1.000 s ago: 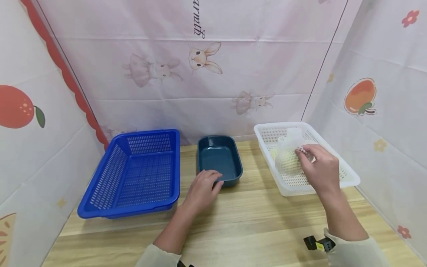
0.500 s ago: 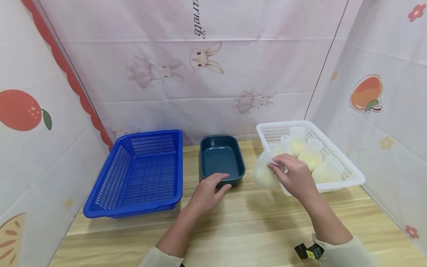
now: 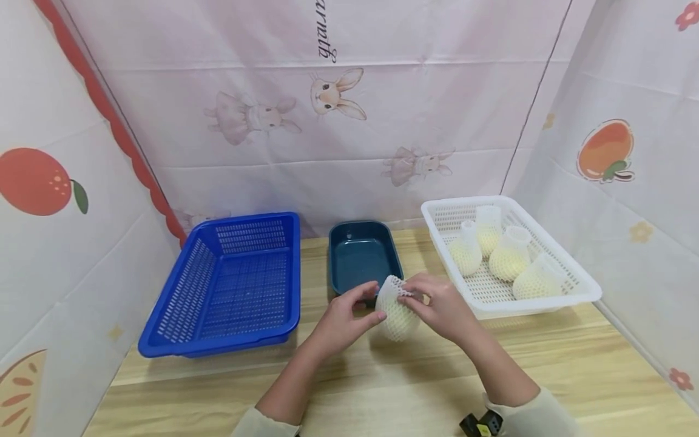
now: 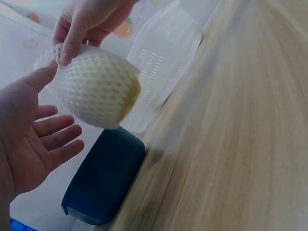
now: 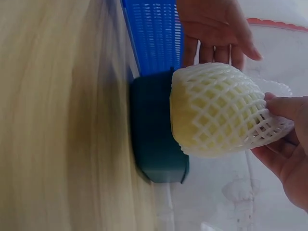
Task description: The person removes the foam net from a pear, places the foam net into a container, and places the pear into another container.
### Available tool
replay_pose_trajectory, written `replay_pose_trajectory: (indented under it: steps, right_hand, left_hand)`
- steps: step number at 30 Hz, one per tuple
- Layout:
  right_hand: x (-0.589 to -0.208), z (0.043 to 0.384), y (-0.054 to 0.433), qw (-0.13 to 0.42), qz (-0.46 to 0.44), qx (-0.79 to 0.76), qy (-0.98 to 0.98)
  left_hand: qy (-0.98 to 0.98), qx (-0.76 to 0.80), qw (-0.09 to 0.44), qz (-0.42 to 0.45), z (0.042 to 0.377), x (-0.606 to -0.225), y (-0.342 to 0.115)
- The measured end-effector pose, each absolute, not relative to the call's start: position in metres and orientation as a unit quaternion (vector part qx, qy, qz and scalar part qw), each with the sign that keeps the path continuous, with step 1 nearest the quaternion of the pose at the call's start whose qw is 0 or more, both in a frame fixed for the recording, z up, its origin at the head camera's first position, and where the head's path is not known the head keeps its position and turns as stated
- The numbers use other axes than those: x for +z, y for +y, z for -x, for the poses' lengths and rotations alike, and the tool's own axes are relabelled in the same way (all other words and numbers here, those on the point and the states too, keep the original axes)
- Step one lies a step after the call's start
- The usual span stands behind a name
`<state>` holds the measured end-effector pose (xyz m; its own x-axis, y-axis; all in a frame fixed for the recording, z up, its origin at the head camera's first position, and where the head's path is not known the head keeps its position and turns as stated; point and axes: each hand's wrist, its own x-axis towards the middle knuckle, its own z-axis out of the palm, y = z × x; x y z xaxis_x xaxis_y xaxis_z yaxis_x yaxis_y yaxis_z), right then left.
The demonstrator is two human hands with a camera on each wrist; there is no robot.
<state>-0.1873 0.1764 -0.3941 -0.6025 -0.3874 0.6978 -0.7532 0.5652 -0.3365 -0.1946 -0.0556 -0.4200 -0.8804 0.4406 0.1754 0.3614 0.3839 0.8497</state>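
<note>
A yellow round fruit in a white foam net [image 3: 397, 320] hangs in the air in front of the dark teal dish [image 3: 364, 261]. My right hand [image 3: 443, 308] pinches the net's loose upper end between thumb and fingers. The right wrist view shows the yellow fruit [image 5: 180, 113] bare at the net's open bottom. My left hand [image 3: 344, 321] is on the other side, fingers extended and spread. In the left wrist view its thumb [image 4: 44, 76] reaches the net near the right hand's pinch; whether it touches I cannot tell.
A white perforated basket [image 3: 584, 291] at the right holds several net-wrapped fruits [image 3: 509, 262]. A blue perforated basket [image 3: 240, 297] stands at the left, with the teal dish between them. All rest on a wooden table [image 3: 349, 388], with printed cloth walls [image 3: 262, 200] around it.
My right hand has lifted the net-wrapped fruit out of the white basket and carried it left to the middle. My left hand has come off the teal dish's front rim toward the fruit.
</note>
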Motion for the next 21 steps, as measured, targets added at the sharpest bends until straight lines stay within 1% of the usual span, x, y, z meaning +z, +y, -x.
replay_pose_trajectory:
  steps: [8,15,21]
  right_hand:
    - [-0.405,0.19,0.16,0.247,-0.356,0.32,-0.842]
    - [-0.417,0.189,0.149,0.192,-0.359,0.319,-0.856]
    - [-0.419,0.189,0.145,0.175,-0.355,0.314,-0.863]
  left_hand:
    - [0.816,0.528,0.049,-0.228,0.195,-0.419,-0.06]
    - [0.816,0.529,0.035,-0.231,0.195,-0.419,-0.062]
    - [0.821,0.522,0.025,-0.23,0.196,-0.419,-0.064]
